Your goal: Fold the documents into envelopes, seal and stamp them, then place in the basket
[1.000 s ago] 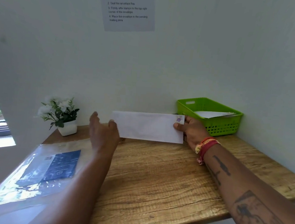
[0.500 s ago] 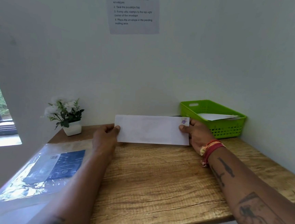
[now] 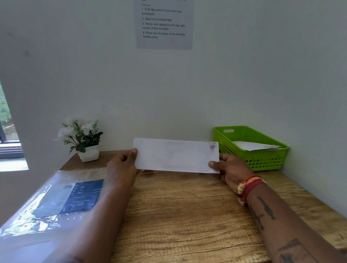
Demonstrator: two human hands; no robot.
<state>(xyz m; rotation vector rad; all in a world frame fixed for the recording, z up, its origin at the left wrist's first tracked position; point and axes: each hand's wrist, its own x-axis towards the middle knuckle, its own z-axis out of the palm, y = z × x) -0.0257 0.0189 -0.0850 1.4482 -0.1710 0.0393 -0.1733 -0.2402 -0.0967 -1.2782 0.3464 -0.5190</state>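
bare tattooed forearms, red wrist threads [image 3: 250,183]

The instruction sheet [image 3: 165,17] on the wall lists: "1 Fold documents and insert into envelopes", "2 Seal the envelope flap", "3 Firmly affix stamps to the top right corner".

both arms reach in from the bottom of frame toward centre, forearms roughly converging. left hand [image 3: 122,165] left of centre, back of hand to camera, thumb on the front face of the envelope [image 3: 175,155] at its left edge, fingers curled behind. right hand [image 3: 231,169] right of centre, thumb pinching the lower right corner, fingers behind the sheet. right wrist carries red and orange thread bands, right forearm tattooed, running to the lower right corner. envelope held upright between the two hands
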